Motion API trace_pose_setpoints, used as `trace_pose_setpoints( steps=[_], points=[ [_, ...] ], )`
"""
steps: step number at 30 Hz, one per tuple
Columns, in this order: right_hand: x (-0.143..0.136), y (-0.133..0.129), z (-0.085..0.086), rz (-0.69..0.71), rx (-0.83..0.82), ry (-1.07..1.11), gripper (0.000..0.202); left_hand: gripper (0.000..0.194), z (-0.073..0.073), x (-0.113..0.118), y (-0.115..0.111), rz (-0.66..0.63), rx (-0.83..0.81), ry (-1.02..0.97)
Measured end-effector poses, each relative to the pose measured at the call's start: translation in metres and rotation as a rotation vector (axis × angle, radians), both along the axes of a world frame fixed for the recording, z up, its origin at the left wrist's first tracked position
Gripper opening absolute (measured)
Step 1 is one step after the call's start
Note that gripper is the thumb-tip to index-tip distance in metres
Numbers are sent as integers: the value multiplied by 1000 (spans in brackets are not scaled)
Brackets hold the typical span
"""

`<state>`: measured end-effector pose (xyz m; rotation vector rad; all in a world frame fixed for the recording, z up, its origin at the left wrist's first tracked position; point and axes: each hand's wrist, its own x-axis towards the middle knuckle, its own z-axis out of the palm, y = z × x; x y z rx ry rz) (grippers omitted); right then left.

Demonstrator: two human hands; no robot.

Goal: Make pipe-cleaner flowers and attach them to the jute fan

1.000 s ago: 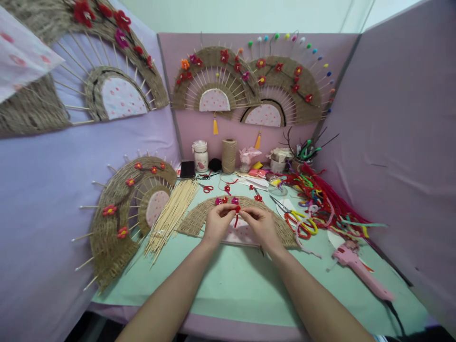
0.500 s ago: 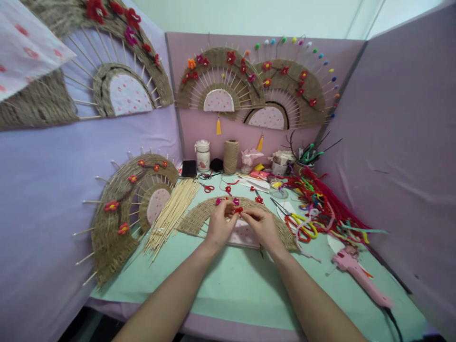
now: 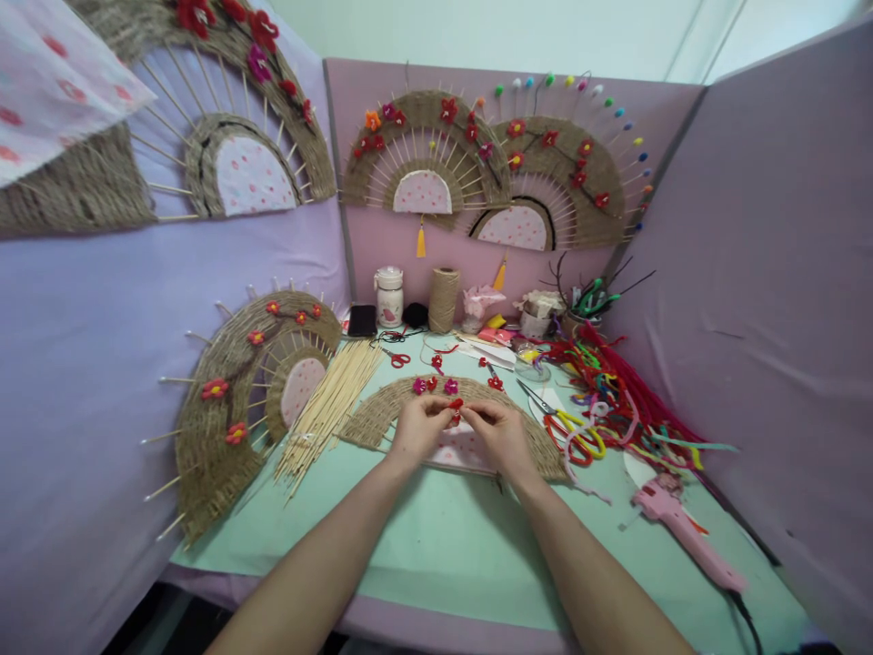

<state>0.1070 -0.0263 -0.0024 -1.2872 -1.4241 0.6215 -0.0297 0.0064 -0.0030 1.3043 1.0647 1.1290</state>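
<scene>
My left hand [image 3: 419,429] and my right hand [image 3: 496,435] meet over a fan woven of brown twine [image 3: 382,414]. Between their fingertips is a small bent piece of red pipe cleaner [image 3: 456,406], pinched from both sides. Its exact shape is partly covered by the fingers. Below it, the fan's pink spotted cloth centre [image 3: 458,450] shows between my wrists. Along the fan's upper edge lie a magenta flower [image 3: 451,387] and a few others. A red flower [image 3: 495,384] sits at the fan's right shoulder.
Thin wooden sticks [image 3: 327,414] lie left of the fan, beside a standing decorated fan [image 3: 205,428]. To the right are yellow-handled scissors [image 3: 579,432], a heap of coloured pipe cleaners [image 3: 600,373] and a pink glue gun [image 3: 688,532] with its cord. A twine spool [image 3: 444,300] stands behind.
The fingers of my left hand have drawn in closer around the red pipe cleaner, uncovering the flowers behind. The view has shifted slightly; the fan stays in place.
</scene>
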Motion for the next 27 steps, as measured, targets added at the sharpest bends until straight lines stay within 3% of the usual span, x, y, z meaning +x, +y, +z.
trace_pose_setpoints(
  steps=[8, 15, 19, 27],
  points=[
    [7, -1, 8, 61, -178, 38, 24, 11, 22, -10, -5, -203, -259, -54],
    [16, 2, 7, 183, -209, -29, 26, 25, 13, -15, 0, -314, -410, -210],
    [19, 1, 9, 227, -130, -213, 21, 27, 10, -16, 2, -352, -425, -211],
    [13, -2, 10, 129, 218, -567, 15, 22, 9, -16, 1, -382, -438, -229]
  ],
)
